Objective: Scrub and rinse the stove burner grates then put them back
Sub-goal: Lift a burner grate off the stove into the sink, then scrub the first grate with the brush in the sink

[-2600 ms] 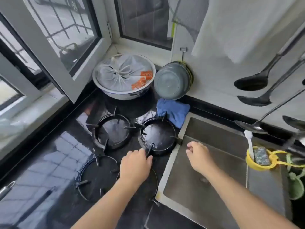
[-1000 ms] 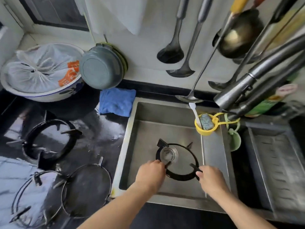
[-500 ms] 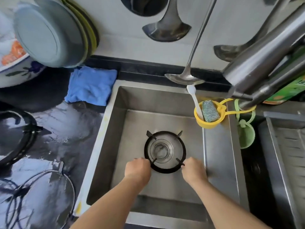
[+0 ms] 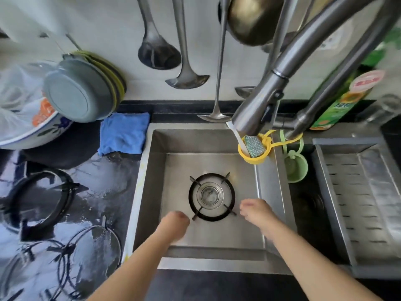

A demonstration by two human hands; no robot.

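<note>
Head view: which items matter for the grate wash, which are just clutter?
Job:
grate in sink
grates on counter
faucet
scrub pad
left hand
right hand

Clutter:
blue cloth
hanging ladles
grey basin
green bottle

Bare forearms, no sleeves, rings or watch.

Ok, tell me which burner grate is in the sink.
The thick black grate lying flat around the drain, between both hands. The other thick grate and the thin wire rings sit on the wet counter on the left.
</note>
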